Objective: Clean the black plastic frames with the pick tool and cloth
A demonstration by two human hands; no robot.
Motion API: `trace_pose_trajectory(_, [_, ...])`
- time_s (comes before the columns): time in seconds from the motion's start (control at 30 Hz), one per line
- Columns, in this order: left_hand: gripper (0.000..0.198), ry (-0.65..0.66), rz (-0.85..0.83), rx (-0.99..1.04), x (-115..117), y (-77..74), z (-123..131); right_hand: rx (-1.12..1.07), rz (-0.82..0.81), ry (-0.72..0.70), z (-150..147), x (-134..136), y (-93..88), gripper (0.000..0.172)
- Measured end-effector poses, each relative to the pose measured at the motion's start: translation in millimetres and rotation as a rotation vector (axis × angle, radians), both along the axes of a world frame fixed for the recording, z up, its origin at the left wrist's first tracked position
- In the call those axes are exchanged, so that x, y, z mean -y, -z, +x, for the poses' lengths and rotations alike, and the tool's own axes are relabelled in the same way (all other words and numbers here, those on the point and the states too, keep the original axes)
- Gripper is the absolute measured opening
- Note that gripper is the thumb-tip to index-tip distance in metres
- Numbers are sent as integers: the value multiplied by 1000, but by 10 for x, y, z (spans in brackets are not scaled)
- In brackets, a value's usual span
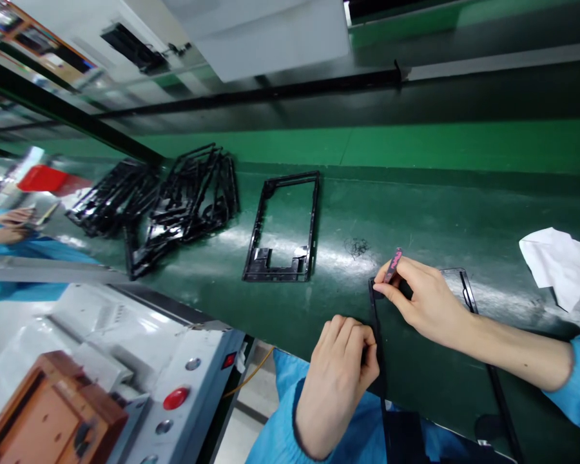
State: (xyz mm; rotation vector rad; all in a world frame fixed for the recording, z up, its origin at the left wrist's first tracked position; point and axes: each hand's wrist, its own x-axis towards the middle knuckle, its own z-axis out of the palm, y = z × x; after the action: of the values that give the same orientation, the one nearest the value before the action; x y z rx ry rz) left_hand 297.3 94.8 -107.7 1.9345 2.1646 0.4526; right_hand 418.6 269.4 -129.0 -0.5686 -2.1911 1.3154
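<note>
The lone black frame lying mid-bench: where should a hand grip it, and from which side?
Probably pinch the long right rail of the black frame, coming from the right, thumb outside and fingers inside the opening. The rail is slim and straight, the open middle leaves room for fingertips, and the heaped frames lie to its left, while the right hand is on its right.

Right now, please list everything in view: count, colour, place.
Nearest frame: one, black, lower right
Loose frame: one, black, mid-bench
Piled frames: several, black, left
Small tool: one, black-pink, in fingers
Tangle: one, black, mid-bench
Cloth: one, white, right
Bench: one, green, centre
Machine: one, grey-white, lower left
Fixture: one, orange-brown, on machine
Blurred item: one, red, far left
Co-worker: one, blue-sleeved, far left
Sheet: one, white, top
Left hand: one, blue-sleeved, by nearest frame
Right hand: one, blue-sleeved, with tool
</note>
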Motion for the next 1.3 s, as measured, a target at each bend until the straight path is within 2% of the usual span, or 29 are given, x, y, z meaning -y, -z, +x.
trace_pose_trajectory(0.47, [24,-32,-5,211,151,-4,-19,42,8,0,7,-8,1,7])
trace_pose_trajectory(0.87, [19,-151,134,404,149,18,-79,37,16,0,-7,-12,-9,7])
trace_pose_trajectory(1.0, [15,-268,235,510,34,53,-190,42,10,-1,1,-9,-5,8])
trace_pose_trajectory(1.13, [9,-358,325,542,-223,134,-359,43,6,14,5,-16,-36,9])
trace_pose_trajectory(1.3, [8,-345,399,437,-569,188,-527,48,-39,166,17,-33,-43,10])
